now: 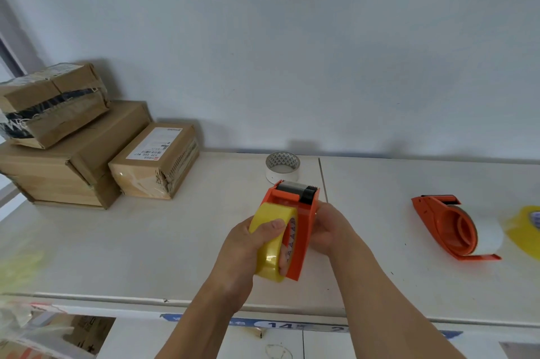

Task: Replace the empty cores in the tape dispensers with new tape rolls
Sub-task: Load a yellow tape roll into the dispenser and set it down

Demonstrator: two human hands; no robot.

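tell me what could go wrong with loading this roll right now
The left hand presses the yellow tape roll into the orange dispenser, with fingers between roll and frame, so they might get pinched. The right hand grips near the black toothed cutter and could slip onto it. Both are held in the air above the table, so the roll could drop if it pops off.

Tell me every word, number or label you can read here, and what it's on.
"14" on the blue strip along the table's front edge; the characters beside it are blurred.
The white shipping label on the small cardboard box: upside down and too small to read.
The empty core: only a triangle pattern, no words.
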